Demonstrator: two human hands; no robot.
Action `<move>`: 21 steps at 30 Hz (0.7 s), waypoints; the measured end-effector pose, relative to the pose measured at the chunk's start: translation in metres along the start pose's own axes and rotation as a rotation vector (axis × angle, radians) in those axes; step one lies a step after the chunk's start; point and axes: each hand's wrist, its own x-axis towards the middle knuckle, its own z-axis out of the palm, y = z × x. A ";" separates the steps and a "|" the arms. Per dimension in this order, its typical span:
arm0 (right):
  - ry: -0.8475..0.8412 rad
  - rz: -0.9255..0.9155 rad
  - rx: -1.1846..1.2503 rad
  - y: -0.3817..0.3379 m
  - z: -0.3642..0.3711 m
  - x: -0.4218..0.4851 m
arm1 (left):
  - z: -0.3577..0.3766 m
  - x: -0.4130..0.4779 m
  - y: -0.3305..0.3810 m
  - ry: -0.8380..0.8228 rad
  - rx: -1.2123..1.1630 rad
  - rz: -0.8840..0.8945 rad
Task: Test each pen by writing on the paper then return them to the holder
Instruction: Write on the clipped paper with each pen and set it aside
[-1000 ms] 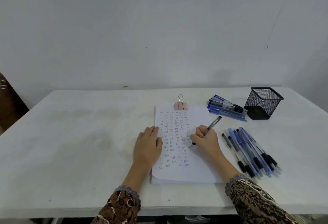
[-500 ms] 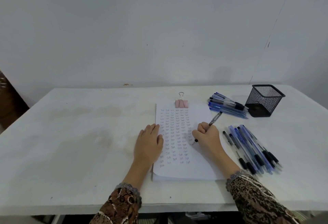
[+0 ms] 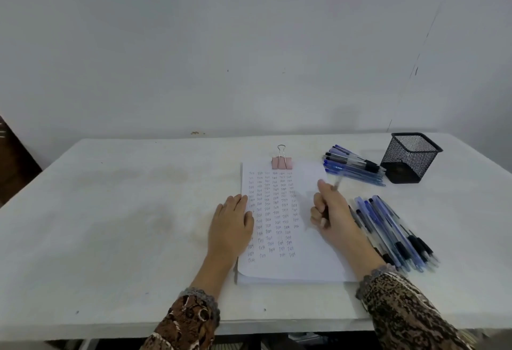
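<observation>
Right grip [image 3: 331, 211] has lifted off the paper [image 3: 304, 252] since half a second ago: the pen tip is no longer writing, and the fist is tilted back over the right part of the sheet. Pen [image 3: 336, 183] is clenched in that fist, fingers curled round the barrel. Its upper end pokes out above the knuckles and is motion-blurred.

Left grip [image 3: 231, 222] is unchanged: flat, fingers straight, palm down on the sheet's left edge, grasping nothing.

Paper sits centre frame on the desk [image 3: 124, 211], with columns of small handwritten words over its left part. Pink binder clip [image 3: 282, 161] is on its top edge.

Black mesh holder [image 3: 410, 159] stands upright at right of frame, well apart from the right grip.

Two loose piles of pens lie on the desk: far pile [image 3: 352, 165] just left of the holder, near pile [image 3: 393, 230] just right of the right wrist, lower right.
</observation>
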 end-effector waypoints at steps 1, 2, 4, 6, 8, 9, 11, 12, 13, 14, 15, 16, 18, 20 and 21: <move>-0.006 0.040 0.057 -0.002 0.000 0.002 | 0.000 0.000 0.000 0.001 0.002 0.003; 0.007 0.065 0.111 -0.002 0.000 0.004 | 0.000 0.000 0.000 0.002 0.002 0.004; 0.062 0.059 0.209 0.002 0.003 0.007 | 0.000 0.001 -0.001 0.002 0.003 0.000; 0.090 0.063 0.293 0.005 0.009 0.008 | 0.000 0.001 0.000 0.006 0.003 -0.004; 0.080 0.114 0.406 0.008 0.017 0.005 | 0.000 0.000 0.001 0.007 0.002 -0.004; 0.075 0.133 0.451 0.010 0.019 0.005 | -0.001 0.000 0.001 0.009 0.002 -0.002; 0.080 0.150 0.479 0.015 0.022 0.004 | -0.001 0.000 0.002 0.015 -0.001 -0.001; 0.089 0.155 0.473 0.017 0.022 0.004 | -0.001 0.001 0.001 0.015 -0.003 -0.002; 0.101 0.158 0.456 0.019 0.023 0.005 | -0.001 0.000 0.001 0.015 -0.004 -0.003; 0.115 0.158 0.429 0.020 0.024 0.005 | -0.001 0.000 0.001 0.014 -0.005 -0.005; 0.130 0.155 0.391 0.021 0.025 0.006 | -0.001 0.001 0.001 0.014 -0.006 -0.006; 0.145 0.150 0.349 0.020 0.026 0.006 | -0.001 0.001 0.001 0.014 -0.007 -0.008; 0.163 0.145 0.280 0.019 0.026 0.005 | -0.001 0.001 0.001 0.015 -0.001 -0.004; 0.166 0.149 0.197 0.014 0.026 0.003 | 0.001 0.001 0.000 0.018 0.003 0.001; 0.165 0.148 0.131 0.009 0.024 0.001 | 0.001 0.001 -0.001 0.019 0.002 0.001</move>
